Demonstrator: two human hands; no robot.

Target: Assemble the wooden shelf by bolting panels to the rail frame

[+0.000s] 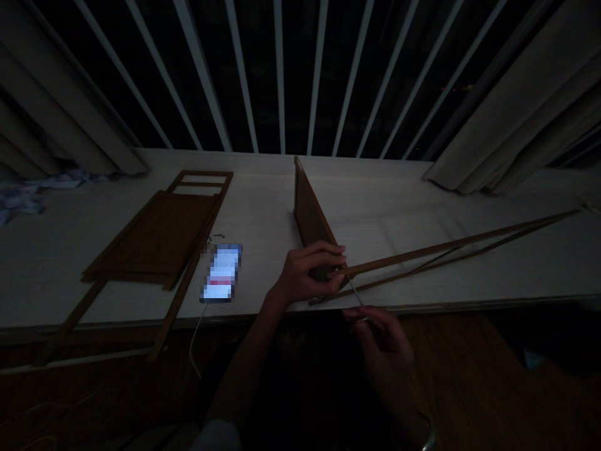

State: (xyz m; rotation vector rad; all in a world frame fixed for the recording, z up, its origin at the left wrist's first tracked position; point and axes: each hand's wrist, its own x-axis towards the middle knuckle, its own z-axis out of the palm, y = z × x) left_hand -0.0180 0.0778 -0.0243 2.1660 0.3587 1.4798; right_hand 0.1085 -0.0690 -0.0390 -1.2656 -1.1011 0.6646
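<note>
My left hand (pixel 312 272) is closed round the joint where a brown wooden panel (pixel 310 216) meets a long wooden leg (pixel 413 254). The panel stands on edge on the white ledge, and the leg runs off to the right beside a second, lower bar. My right hand (pixel 382 335) is closed just in front of the ledge edge. From its fingertips a thin metal tool with a straight shaft (pixel 355 291) reaches up to that joint. The tool's handle end is hidden in the fingers, and in this dim light I cannot tell its exact kind.
Left on the white ledge (pixel 263 207) lies a folded wooden frame with a panel (pixel 154 235), its legs overhanging the front edge. A lit phone (pixel 223 274) with a white cable (pixel 192 341) lies beside it, near small dark pieces (pixel 218 236). White bars (pixel 279 75) and curtains (pixel 511 119) stand behind.
</note>
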